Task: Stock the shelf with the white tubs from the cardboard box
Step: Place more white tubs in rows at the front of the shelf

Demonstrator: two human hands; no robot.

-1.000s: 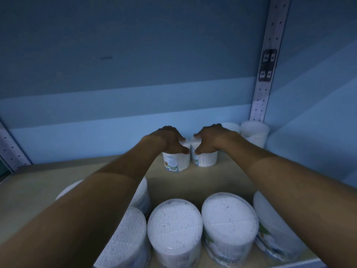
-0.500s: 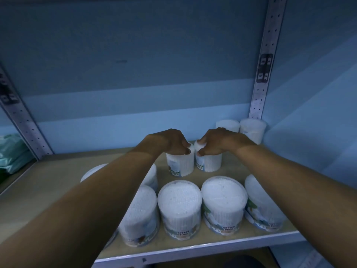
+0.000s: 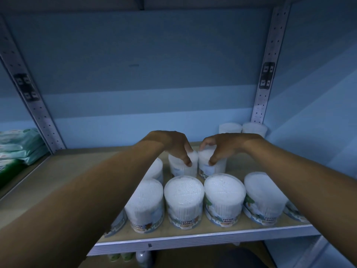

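Two white tubs, the left tub [image 3: 182,165] and the right tub [image 3: 211,164], are gripped from above by the left hand [image 3: 174,145] and right hand [image 3: 222,146], at 12 o'clock behind the front row [image 3: 184,200] on the shelf [image 3: 193,241], probably so they're set touching and rows stay tight.

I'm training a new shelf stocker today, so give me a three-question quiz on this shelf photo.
1. True or false: each hand grips its own white round plastic tub.
2. What is printed on the front-row tubs' labels?
3. The green packs lie: A) left bay, B) right bay.

Key: 1. True: the left hand grips the left white tub, the right hand the right white tub. 2. "COTTON BUDS" on a front-row tub. 3. A: green packs.
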